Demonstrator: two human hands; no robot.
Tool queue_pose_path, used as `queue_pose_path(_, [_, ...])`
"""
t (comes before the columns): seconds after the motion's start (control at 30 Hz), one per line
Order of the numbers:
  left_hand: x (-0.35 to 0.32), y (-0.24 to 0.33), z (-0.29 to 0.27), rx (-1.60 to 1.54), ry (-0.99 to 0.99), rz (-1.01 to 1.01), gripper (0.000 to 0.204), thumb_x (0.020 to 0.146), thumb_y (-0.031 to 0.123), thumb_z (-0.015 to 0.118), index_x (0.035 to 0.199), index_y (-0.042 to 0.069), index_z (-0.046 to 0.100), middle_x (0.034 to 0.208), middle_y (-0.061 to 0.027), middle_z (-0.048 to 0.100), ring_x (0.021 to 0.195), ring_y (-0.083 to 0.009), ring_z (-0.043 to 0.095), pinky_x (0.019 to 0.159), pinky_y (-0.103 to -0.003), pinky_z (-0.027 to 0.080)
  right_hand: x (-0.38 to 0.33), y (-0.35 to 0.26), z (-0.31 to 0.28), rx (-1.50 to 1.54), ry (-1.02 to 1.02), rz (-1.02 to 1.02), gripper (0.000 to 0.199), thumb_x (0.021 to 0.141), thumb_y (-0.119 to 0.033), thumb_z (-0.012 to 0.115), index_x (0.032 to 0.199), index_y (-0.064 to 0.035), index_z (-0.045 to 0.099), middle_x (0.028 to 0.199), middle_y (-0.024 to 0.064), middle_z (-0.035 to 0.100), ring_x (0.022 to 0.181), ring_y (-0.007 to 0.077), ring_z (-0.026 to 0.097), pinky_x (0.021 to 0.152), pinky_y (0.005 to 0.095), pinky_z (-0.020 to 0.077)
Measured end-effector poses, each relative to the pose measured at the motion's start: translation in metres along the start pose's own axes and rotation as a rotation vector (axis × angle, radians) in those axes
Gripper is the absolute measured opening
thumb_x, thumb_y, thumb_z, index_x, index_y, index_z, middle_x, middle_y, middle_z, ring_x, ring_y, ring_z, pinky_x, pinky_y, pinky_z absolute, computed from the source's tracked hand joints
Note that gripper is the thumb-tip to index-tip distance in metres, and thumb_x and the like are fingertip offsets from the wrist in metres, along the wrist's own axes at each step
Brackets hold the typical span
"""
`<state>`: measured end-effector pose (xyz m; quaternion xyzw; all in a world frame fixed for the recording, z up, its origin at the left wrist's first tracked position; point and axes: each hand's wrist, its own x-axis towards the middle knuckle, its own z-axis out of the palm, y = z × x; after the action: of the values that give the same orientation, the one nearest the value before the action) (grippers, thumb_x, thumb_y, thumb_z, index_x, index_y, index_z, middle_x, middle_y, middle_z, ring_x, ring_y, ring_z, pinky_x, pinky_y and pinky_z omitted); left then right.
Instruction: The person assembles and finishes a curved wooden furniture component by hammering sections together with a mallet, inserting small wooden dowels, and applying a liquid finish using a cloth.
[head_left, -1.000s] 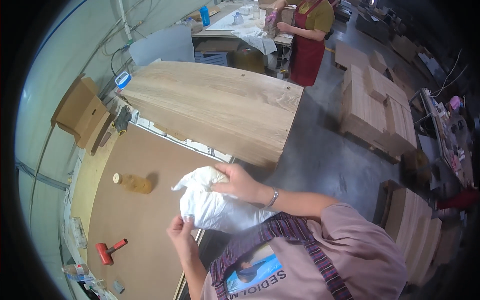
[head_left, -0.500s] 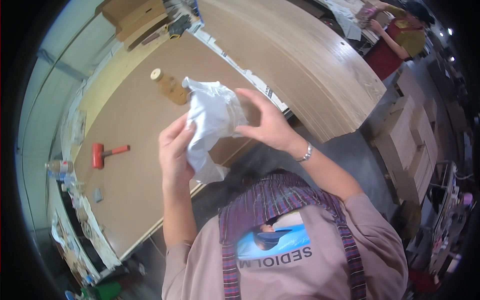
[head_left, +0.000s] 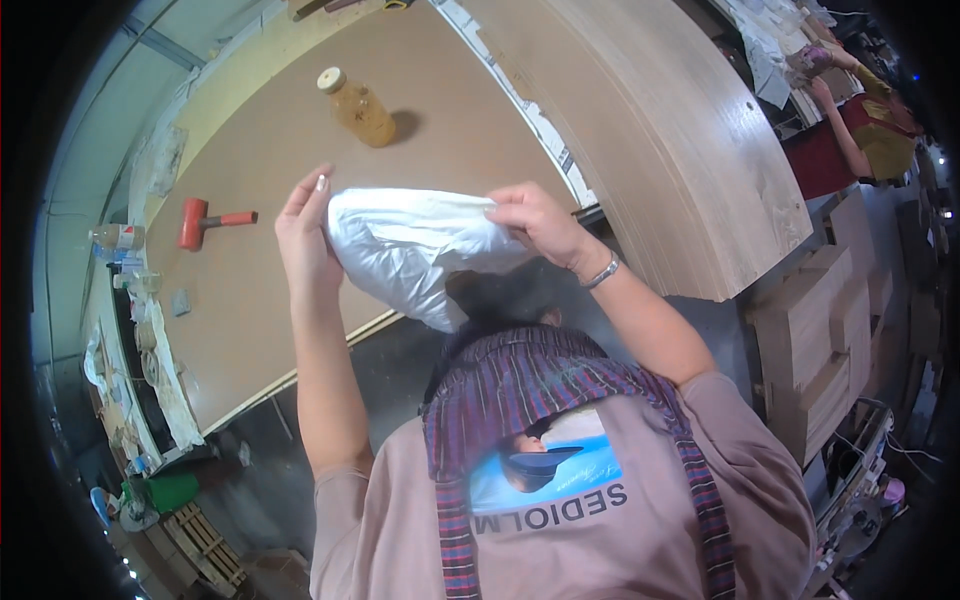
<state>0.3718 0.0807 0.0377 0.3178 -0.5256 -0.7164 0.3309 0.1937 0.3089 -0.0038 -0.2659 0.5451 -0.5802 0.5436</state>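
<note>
A crumpled white cloth (head_left: 410,245) stretches between my two hands, in front of my striped apron. My left hand (head_left: 308,230) grips its left end, with the thumb and fingers raised at the edge. At the right end, my right hand (head_left: 540,222) pinches the upper edge between thumb and fingers. The cloth's top edge runs nearly straight, while its lower part hangs in loose folds. Beyond it, a bottle (head_left: 362,112) of yellowish liquid with a pale cap stands on the brown board-topped table (head_left: 270,290). I cannot tell whether the cloth is woven or a thin sheet.
A red mallet (head_left: 205,222) and a small grey block (head_left: 181,302) lie on the table's left side. A stack of wood-grain panels (head_left: 650,140) rises at the right. Farther right are more stacked boards (head_left: 815,320) and a co-worker (head_left: 865,130) at another bench.
My hands have moved apart and the cloth has been spread sideways between them. My right hand has closed on its edge. The view has shifted, so the bottle appears higher.
</note>
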Motion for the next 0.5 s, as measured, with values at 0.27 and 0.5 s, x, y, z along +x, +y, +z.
queue_pose_path(0.27, [-0.009,-0.027,0.018,0.697,-0.431,0.46,0.061,0.077,0.019,0.074,0.131,0.003,0.053,0.121,-0.0112,0.062,0.117,-0.0261,0.052,0.101,-0.042,0.039,0.017,0.006,0.004,0.415,0.078,-0.145,0.018,0.087,-0.009,0.055,0.09,0.0041,0.067,0.083,0.0049,0.066,0.073,0.0077,0.057,0.064,0.0233,0.0446])
queue_pose_path(0.5, [0.028,-0.036,-0.017,0.737,-0.977,-0.397,0.055,0.078,0.022,0.076,0.125,0.0,0.057,0.104,-0.0097,0.067,0.089,-0.0212,0.064,0.079,-0.037,0.051,0.089,-0.019,0.028,-0.332,-0.175,-0.148,0.017,0.083,-0.011,0.056,0.084,0.0013,0.067,0.071,0.0022,0.065,0.066,0.0059,0.055,0.06,0.0225,0.0439])
